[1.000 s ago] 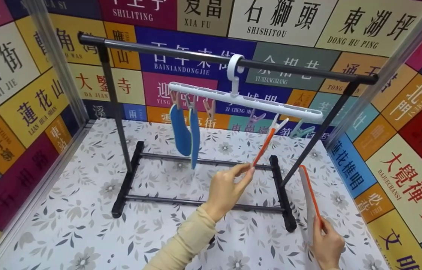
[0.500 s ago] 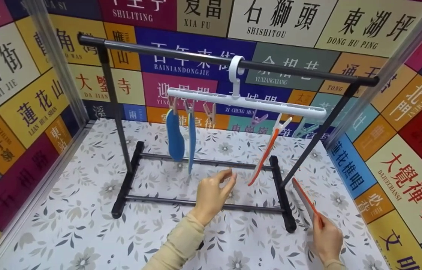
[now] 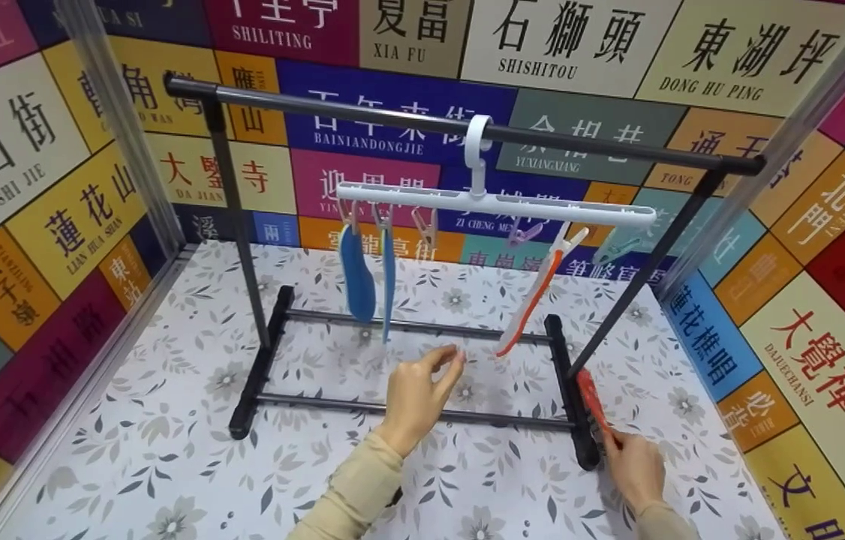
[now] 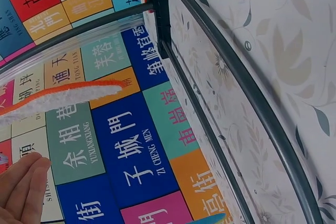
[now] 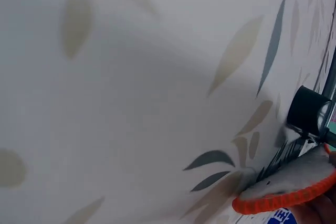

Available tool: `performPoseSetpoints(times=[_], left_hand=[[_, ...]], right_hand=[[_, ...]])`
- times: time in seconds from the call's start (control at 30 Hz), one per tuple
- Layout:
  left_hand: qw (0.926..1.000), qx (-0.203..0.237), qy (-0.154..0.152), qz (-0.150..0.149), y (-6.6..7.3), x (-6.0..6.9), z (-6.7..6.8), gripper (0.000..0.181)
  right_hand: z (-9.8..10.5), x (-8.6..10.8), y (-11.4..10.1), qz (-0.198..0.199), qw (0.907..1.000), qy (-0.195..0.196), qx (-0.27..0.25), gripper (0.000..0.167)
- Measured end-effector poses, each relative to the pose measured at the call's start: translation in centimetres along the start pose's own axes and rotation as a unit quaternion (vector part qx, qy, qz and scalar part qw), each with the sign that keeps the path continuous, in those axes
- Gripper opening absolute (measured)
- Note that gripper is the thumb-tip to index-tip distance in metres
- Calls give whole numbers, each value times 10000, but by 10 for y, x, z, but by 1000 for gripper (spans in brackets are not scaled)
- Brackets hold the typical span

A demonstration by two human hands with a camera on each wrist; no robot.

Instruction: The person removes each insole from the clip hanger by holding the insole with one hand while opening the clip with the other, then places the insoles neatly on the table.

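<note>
Right hand (image 3: 636, 466) shifted leftward, gripping orange-edged insole (image 3: 591, 397) | left hand (image 3: 413, 394) empty, loosely bent | rack foot (image 3: 585, 451) between both

Left fingers (image 3: 434, 355) loosely bent

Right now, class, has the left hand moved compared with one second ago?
Yes: the left hand has moved left, away from the right rack foot.

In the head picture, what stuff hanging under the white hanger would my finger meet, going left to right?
Flat blue insole seen broadside → blue insole turned nearly edge-on → pale pink plastic clip → orange-edged white insole → mint-green plastic clip.
</note>
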State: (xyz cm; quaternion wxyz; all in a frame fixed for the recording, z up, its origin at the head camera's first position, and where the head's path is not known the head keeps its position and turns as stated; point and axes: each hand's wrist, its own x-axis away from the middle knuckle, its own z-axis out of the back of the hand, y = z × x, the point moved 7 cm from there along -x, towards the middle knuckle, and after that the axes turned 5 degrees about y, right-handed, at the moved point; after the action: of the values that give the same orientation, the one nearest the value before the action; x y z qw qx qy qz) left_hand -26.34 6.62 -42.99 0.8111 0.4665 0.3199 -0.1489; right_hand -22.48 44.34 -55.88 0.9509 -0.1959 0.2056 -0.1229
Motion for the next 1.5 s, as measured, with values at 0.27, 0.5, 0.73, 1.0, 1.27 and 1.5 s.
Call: performPoseSetpoints(times=[0.27, 0.5, 0.73, 1.0, 1.27, 1.5], left_hand=[[10000, -21, 67, -16, -3, 2, 4, 31], [9998, -35, 177, -86, -4, 3, 6, 25], [9997, -139, 170, -51, -6, 6, 7, 21], [9999, -104, 48, 35, -8, 7, 8, 27], [9999, -22, -31, 128, -10, 8, 7, 28], [9998, -155, -63, 147, -14, 8, 5, 26]], right_hand=[[-12, -15, 5, -229, 9986, -471, -57, 25], [-19, -25, 4, -210, 9980, -570, -168, 26], [-26, -32, 5, -312, 9974, -622, -199, 29], [-31, -35, 4, -195, 9965, -764, -270, 30], [-34, -33, 3, -192, 9955, -841, -386, 26], [-30, -27, -8, -165, 9977, -458, -476, 33]])
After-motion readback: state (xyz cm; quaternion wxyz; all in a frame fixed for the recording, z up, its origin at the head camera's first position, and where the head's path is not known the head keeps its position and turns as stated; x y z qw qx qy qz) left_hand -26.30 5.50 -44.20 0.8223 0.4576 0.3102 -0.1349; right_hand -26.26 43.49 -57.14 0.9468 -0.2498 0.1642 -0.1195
